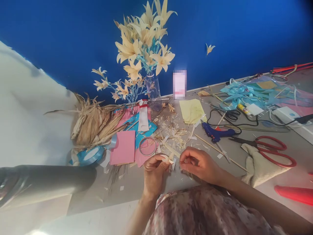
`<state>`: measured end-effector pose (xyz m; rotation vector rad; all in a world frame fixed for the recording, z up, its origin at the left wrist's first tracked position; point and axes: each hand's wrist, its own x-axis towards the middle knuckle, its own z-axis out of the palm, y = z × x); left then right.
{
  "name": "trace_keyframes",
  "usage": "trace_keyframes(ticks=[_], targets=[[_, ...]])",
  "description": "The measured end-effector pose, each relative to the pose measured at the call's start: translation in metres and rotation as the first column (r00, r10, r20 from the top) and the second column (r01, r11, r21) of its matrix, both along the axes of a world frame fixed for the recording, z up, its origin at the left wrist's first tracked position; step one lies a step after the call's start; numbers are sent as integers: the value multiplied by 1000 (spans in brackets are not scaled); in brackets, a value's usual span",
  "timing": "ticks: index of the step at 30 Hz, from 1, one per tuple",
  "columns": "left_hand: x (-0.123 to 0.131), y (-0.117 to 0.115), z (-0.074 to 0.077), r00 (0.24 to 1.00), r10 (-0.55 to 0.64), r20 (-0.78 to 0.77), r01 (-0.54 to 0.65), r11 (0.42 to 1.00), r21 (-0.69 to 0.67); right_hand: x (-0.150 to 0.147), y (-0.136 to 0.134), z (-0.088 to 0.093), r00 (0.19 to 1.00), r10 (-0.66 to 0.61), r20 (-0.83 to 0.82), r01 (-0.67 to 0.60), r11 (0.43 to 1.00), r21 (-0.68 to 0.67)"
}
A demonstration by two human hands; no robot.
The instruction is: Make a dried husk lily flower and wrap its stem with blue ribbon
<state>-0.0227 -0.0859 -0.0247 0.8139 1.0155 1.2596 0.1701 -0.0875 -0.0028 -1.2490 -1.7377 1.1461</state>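
My left hand (156, 171) pinches a small cream piece of corn husk (167, 159), partly covered by the thumb and fingers. Just to its right, my right hand (197, 164) is closed, thumb against curled fingertips; whatever sits in that pinch is hidden. A pale husk strip (172, 149) slants down between the two hands, its near end close to the right fingertips. Beyond them lies a scatter of husk trimmings (176, 133). A roll of tape (147, 146) rests on pink paper (122, 148) left of the hands.
Cream husk flowers (146, 36) stand in a clear bottle (154, 94) against the blue wall. At right lie a blue glue gun (216, 131), red-handled scissors (271, 148) on a cloth, a thin stick (220, 151) and blue ribbon (242, 93). Dry husks (90, 124) are piled left.
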Motion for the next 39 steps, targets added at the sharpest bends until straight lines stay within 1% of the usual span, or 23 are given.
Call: trace_keyframes(ticks=[3, 5, 7, 9, 11, 13, 17, 20, 24, 27, 29, 31, 33, 34, 35, 36, 37, 38, 39], targets=[[1, -1, -2, 1000, -5, -5, 6, 1000, 16, -10, 1, 12, 993, -16, -120, 7, 997, -78], [1, -1, -1, 1000, -4, 3, 4, 1000, 3, -16, 2, 14, 990, -9, -140, -2, 997, -76], [1, -2, 0, 1000, -2, 8, 2, 1000, -15, -19, 3, 11, 997, -2, -83, 0, 1000, -29], [0, -2, 2, 1000, -3, -3, 3, 1000, -29, -17, 3, 3, 1000, 6, 21, -7, 998, 55], [-2, -2, 2, 1000, 4, -18, -5, 999, -41, -10, 3, -7, 991, 14, 133, -32, 991, 131], [-3, -2, 2, 999, 17, -27, -19, 998, -52, -1, 2, -16, 975, 7, 222, -45, 985, 164], [-5, -1, 1, 999, 49, -23, -51, 995, -86, 15, 1, -23, 945, -3, 327, -62, 980, 187], [-7, 2, 2, 996, 87, 15, -86, 992, -93, 20, -2, -23, 926, 66, 373, -148, 969, 196], [-11, 5, 5, 990, 122, 72, -115, 988, -100, 18, -4, -22, 880, 172, 443, -277, 943, 184], [-11, 4, 7, 986, 141, 92, -130, 985, -110, 14, -4, -26, 829, 214, 516, -346, 922, 174], [-11, 2, 7, 985, 139, 98, -128, 985, -112, 10, -5, -30, 807, 214, 550, -363, 915, 177], [-11, 0, 6, 986, 131, 105, -119, 986, -114, 7, -6, -35, 813, 187, 551, -340, 921, 188], [-10, -2, 5, 986, 123, 113, -109, 986, -124, 3, -8, -37, 869, 125, 479, -246, 949, 199], [-10, -2, 4, 985, 116, 128, -99, 986, -132, 2, -8, -37, 913, 81, 400, -165, 970, 181], [-10, -3, 4, 982, 106, 157, -84, 986, -142, 2, -7, -36, 958, 30, 284, -69, 989, 128], [-9, -3, 3, 976, 88, 200, -57, 986, -154, 2, -6, -34, 991, -27, 129, 23, 999, 29], [-8, -3, 2, 965, 61, 256, -18, 986, -167, 2, -4, -32, 994, -93, -55, 87, 990, -107], [-7, -2, 2, 948, 29, 316, 28, 984, -175, 3, -1, -30, 954, -171, -246, 105, 960, -258], [-5, -2, 1, 928, -2, 373, 74, 981, -180, 4, 3, -28, 872, -253, -418, 77, 916, -394]])
